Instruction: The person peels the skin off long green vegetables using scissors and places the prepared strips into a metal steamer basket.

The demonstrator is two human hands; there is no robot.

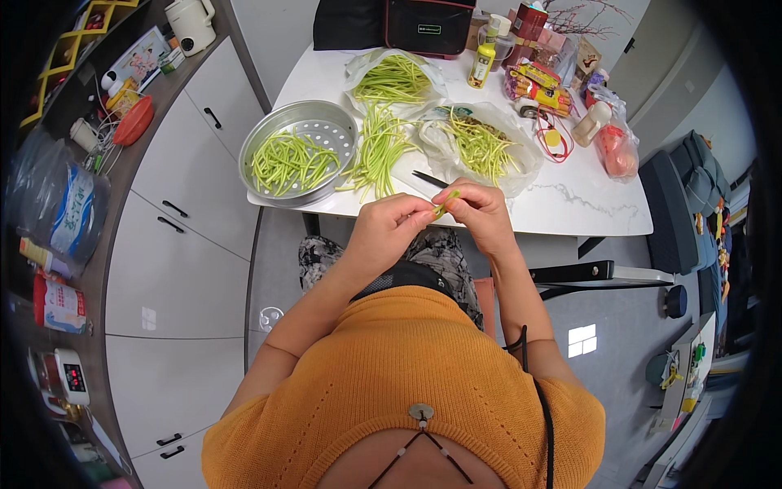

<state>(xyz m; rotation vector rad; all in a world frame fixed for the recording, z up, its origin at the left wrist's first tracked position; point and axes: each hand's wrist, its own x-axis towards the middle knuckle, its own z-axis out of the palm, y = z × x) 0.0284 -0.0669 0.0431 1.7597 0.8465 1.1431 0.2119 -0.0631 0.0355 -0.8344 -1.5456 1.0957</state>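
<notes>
White marbled table; near its edge, left hand and right hand, fingertips pinched closed, grip one green stem (more stems fill part of a colander leftward)

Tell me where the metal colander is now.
In the head view, the metal colander sits at the left of the white table, just left of the loose pile of green stems.

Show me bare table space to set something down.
Bare: the table at right front, between the nearer stem bag, yellow tag and pink bag; a smaller patch between the colander and black flap. Crowded: the middle (stems) and back right (bottle, packets).
</notes>
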